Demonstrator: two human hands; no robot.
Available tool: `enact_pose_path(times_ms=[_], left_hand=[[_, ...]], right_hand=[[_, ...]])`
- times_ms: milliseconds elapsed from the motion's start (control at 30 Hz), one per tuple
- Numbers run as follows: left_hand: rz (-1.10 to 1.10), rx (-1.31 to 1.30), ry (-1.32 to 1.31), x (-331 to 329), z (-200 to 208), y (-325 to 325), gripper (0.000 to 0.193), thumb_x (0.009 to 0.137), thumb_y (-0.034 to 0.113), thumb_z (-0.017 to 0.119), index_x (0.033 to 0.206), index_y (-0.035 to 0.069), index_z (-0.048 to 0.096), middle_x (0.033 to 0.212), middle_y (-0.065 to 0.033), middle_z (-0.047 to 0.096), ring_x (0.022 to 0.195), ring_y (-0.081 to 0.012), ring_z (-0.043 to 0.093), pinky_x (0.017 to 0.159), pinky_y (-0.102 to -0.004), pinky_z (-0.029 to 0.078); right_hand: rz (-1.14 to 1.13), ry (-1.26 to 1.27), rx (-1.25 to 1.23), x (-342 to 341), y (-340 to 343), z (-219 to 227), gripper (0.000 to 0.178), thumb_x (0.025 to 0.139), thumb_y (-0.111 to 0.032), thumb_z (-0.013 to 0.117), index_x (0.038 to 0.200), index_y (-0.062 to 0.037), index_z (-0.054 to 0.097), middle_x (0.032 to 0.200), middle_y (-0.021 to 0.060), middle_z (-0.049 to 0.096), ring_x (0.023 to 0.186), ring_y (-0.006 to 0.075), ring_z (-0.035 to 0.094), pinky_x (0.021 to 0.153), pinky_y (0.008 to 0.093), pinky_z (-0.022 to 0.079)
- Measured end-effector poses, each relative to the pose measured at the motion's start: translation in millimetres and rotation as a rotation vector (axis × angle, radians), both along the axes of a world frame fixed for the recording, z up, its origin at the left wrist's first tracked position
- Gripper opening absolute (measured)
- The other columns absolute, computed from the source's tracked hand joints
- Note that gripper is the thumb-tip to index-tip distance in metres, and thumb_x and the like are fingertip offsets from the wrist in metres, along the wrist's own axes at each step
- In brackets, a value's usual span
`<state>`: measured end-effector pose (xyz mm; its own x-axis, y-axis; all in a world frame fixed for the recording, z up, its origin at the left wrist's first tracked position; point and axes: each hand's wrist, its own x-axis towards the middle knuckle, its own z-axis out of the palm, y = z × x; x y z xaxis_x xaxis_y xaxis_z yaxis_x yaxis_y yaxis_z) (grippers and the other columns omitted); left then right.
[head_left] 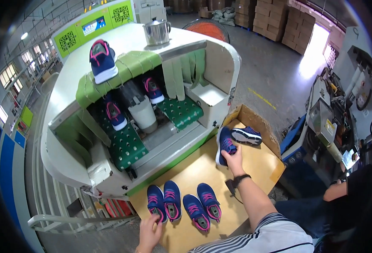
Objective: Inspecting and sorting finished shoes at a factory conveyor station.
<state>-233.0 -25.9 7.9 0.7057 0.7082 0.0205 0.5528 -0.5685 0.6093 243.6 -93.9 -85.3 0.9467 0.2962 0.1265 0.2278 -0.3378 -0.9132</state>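
My right hand (234,161) grips a navy sneaker (224,141) by its heel end, at the far right of the cardboard-covered table. Right beside it, another dark sneaker (246,135) lies on its side with the white sole showing. At the near left, my left hand (149,232) has its fingers at the heel collar of a navy sneaker with pink trim (154,197). Close against that one stands its neighbour, a matching sneaker (172,200). Two more, a sneaker (195,211) and a sneaker (209,200), stand upright to the right, heels toward me.
A white machine (152,168) with green strip curtains stands ahead. Its green perforated belt (129,145) carries two sneakers. On top are one sneaker (102,61) and a steel pot (156,33). A cardboard wall (259,122) edges the table. A person (350,198) is at the right.
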Motion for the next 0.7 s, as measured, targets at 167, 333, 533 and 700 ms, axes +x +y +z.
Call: enact_pose_path(times_ms=[167,333,533,700], left_hand=[[-0.051,0.316,-0.088,77,-5,50,0.049,0.086,0.036,0.072,0.131,0.016,0.064,0.150,-0.0144,0.048,0.139,-0.0428,0.041,0.112,-0.0588,0.029],[-0.149,-0.013,0.396,116,-10,67,0.075,0.083,0.062,0.069,0.149,0.032,0.048,0.159,-0.0137,0.039,0.145,-0.0506,0.029,0.109,-0.0694,0.032],[-0.174,0.003,0.323,89,-42,36,0.075,0.085,0.060,0.067,0.147,0.020,0.051,0.150,-0.0193,0.049,0.136,-0.0475,0.043,0.118,-0.0578,0.026],[-0.089,-0.075,0.394,48,-20,-26,0.077,0.089,0.055,0.066,0.149,0.011,0.045,0.136,-0.0244,0.056,0.131,-0.0479,0.048,0.118,-0.0582,0.026]], right_hand=[[0.316,-0.043,-0.682,-99,-130,32,0.066,0.070,-0.025,0.085,0.126,-0.0049,0.056,0.124,0.0265,0.058,0.122,0.0429,0.053,0.100,0.0459,0.046],[0.343,-0.128,-0.344,-150,-143,25,0.074,0.077,-0.015,0.080,0.141,-0.0028,0.046,0.129,0.0262,0.054,0.124,0.0444,0.050,0.104,0.0468,0.044],[0.350,-0.060,-0.482,-194,-157,34,0.077,0.080,-0.020,0.079,0.146,-0.0061,0.042,0.128,0.0260,0.053,0.116,0.0456,0.053,0.102,0.0485,0.045],[0.378,-0.009,-0.496,-219,-187,29,0.078,0.081,-0.022,0.079,0.146,-0.0036,0.040,0.123,0.0252,0.051,0.115,0.0452,0.053,0.101,0.0486,0.045]])
